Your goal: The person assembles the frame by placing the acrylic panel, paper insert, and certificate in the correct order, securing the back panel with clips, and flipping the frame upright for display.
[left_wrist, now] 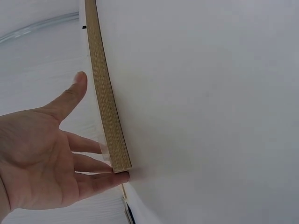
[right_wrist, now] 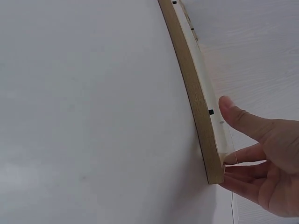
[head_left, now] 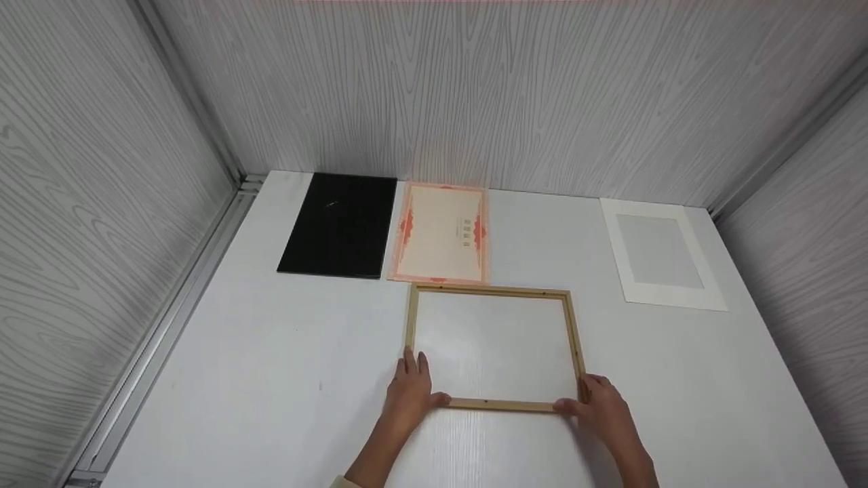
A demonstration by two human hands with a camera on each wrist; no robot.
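A light wooden picture frame (head_left: 489,404) lies flat on the white table, with bare tabletop showing through its middle. At its near left corner is my left hand (head_left: 409,395); the fingers reach along the left rail. In the left wrist view, that hand's fingertips (left_wrist: 122,176) touch the rail's end, while the thumb (left_wrist: 74,91) stands apart. My right hand (head_left: 605,407) is at the near right corner, its fingers against the right rail. The right wrist view shows its thumb (right_wrist: 238,114) held away from the wood (right_wrist: 198,112).
Behind the frame lie a black rectangular panel (head_left: 339,227) and a cream certificate sheet (head_left: 441,234) with red ornament. A white mat with a grey rectangular centre (head_left: 658,251) lies at the back right. Wood-grain panels (head_left: 441,88) wall the table on three sides.
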